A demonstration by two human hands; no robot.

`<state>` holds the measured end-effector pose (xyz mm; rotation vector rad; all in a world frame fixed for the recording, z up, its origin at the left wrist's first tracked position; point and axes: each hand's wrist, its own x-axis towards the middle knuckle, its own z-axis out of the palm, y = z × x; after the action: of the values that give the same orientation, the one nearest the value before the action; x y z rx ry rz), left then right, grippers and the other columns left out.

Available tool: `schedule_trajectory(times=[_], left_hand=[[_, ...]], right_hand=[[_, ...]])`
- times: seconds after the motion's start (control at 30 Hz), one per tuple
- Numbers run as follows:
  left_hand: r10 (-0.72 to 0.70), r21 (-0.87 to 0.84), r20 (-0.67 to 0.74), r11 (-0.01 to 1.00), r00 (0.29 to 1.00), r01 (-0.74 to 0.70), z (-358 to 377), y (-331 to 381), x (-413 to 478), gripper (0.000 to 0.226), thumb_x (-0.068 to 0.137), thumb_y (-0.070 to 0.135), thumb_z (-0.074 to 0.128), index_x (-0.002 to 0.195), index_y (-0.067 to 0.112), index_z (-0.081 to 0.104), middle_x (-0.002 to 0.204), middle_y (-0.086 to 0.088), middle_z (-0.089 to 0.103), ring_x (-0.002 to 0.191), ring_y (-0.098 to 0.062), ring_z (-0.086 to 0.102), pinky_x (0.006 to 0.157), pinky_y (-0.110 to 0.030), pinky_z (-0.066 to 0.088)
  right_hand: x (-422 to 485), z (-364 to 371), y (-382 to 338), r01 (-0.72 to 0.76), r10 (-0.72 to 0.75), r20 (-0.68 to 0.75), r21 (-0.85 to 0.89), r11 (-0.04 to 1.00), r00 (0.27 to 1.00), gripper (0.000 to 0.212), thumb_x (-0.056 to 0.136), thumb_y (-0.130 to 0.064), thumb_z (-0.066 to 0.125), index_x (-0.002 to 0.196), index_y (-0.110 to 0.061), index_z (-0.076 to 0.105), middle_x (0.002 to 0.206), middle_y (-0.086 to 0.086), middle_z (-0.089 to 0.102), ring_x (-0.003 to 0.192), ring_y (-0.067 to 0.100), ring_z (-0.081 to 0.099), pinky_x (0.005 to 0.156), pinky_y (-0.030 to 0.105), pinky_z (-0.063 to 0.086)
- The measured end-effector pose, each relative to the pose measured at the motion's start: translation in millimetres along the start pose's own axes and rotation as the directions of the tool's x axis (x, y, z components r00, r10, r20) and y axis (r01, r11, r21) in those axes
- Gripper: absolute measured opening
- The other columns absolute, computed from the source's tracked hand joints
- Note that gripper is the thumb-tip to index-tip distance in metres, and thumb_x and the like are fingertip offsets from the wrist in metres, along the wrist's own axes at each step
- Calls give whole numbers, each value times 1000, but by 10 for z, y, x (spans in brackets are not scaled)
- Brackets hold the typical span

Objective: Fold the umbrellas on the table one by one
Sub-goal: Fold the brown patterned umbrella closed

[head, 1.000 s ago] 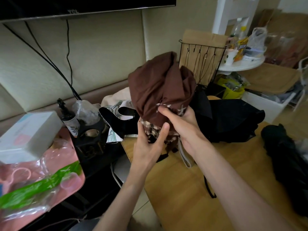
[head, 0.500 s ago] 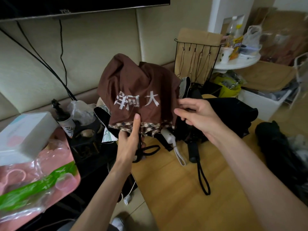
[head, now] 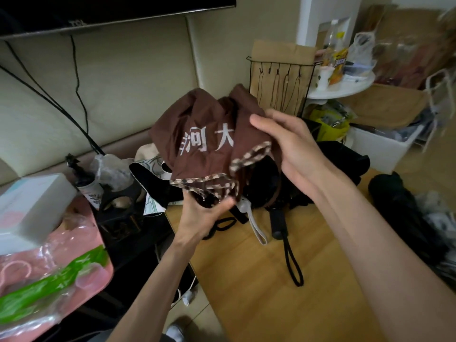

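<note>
Two-handed, holds brown umbrella [head: 204, 144] at frame centre, above wooden table [head: 246, 280]; grips checked hem from below with left hand [head: 202, 215], curls right hand [head: 288, 149] over canopy's right side. Black umbrella [head: 340, 159] behind, on table.

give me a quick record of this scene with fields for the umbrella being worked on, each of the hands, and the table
umbrella: brown umbrella, white lettering, checked hem, canopy loose, held above the table
left hand: grips the bunched canopy at the bottom
right hand: holds a canopy fold at the upper right
table: wooden; black umbrella with wrist loop lying on it; dark bundle at right
fold state: not yet done
</note>
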<state>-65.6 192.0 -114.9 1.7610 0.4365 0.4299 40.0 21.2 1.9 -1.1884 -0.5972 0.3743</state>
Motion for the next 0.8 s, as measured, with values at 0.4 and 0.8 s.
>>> schedule_trajectory(times=[0.4,0.8], left_hand=[[-203,-234,96,947,974,221,121,-49,-185,89,67,72,81,130,20,48,85,-6,70,66,-19,65,67,-32,56],[-60,-189,49,980,997,68,224,-162,-196,118,39,73,98,136,25,50,126,6,73,122,-17,68,108,-55,53]], right_hand=[[486,856,349,71,150,360,-532,844,921,45,108,4,49,152,-3,50,157,7,53,142,12,51,104,2,36],[296,699,186,126,266,206,-949,291,942,48,82,-64,81,118,-32,78,101,-14,77,97,1,69,78,22,49]])
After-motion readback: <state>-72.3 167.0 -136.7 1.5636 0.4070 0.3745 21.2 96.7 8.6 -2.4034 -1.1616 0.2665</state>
